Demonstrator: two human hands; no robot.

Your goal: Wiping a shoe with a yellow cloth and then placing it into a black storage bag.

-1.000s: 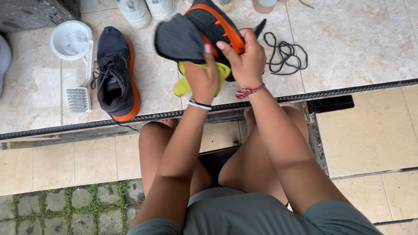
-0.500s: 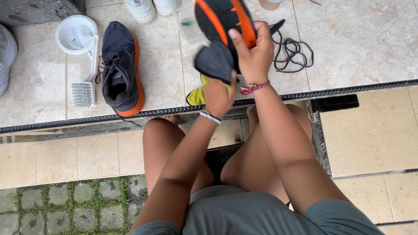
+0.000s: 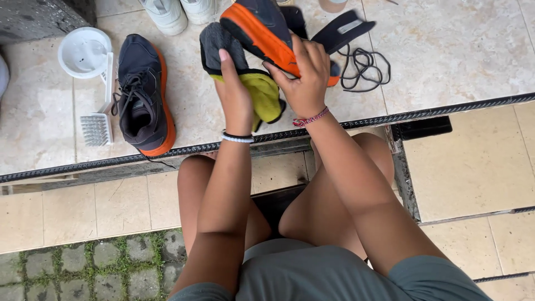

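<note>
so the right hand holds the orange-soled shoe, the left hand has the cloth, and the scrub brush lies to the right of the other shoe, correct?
Not quite. The head view shows the brush lying to the left of the other shoe, below the white bowl. The rest holds: the right hand holds the orange-soled shoe and the left hand has the cloth.

The right hand [image 3: 304, 78] grips a dark, orange-soled sports shoe [image 3: 267, 28], while the left hand [image 3: 234, 92] presses a black-and-yellow cloth [image 3: 251, 83] against it. Its matching shoe [image 3: 142, 95] lies near the tiled floor's [image 3: 457, 44] edge, beside a white brush [image 3: 100, 117].
</note>
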